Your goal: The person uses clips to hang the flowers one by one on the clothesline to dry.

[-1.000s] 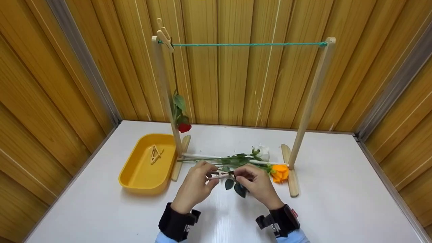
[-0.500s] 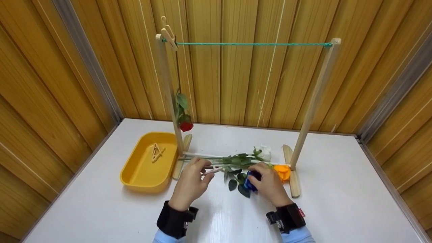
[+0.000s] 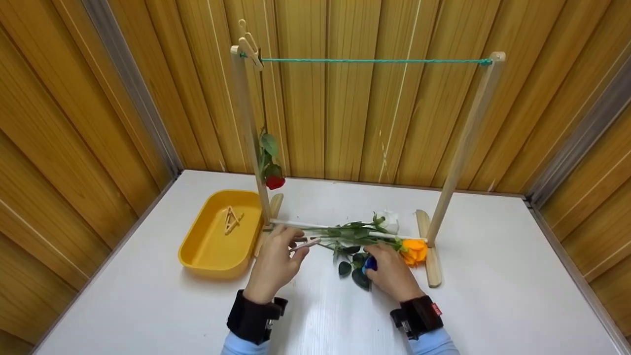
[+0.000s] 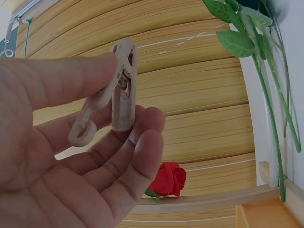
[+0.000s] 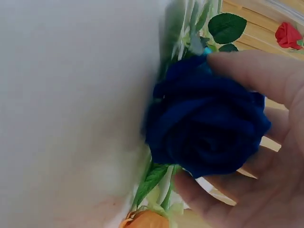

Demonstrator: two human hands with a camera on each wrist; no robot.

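My left hand (image 3: 276,261) pinches a wooden clothespin (image 4: 122,114) between thumb and fingers; its jaws hold nothing. My right hand (image 3: 393,270) curls round the head of a blue rose (image 5: 209,118), thumb at the base of the bloom, low over the table. Dark leaves (image 3: 361,278) of that rose spread to the left of the hand, its stem pointing toward the clothespin. Just behind lie a white rose (image 3: 389,222) and an orange rose (image 3: 414,251), their stems running left.
A wooden frame with a teal cord (image 3: 369,60) stands behind. At its left end a clothespin (image 3: 250,52) holds a red rose (image 3: 274,182) upside down. A yellow tray (image 3: 197,266) with loose clothespins (image 3: 230,222) sits left of the frame.
My right hand has moved right, from the stem to the blue bloom. My left hand has drifted slightly left with the clothespin, widening the gap between the hands.
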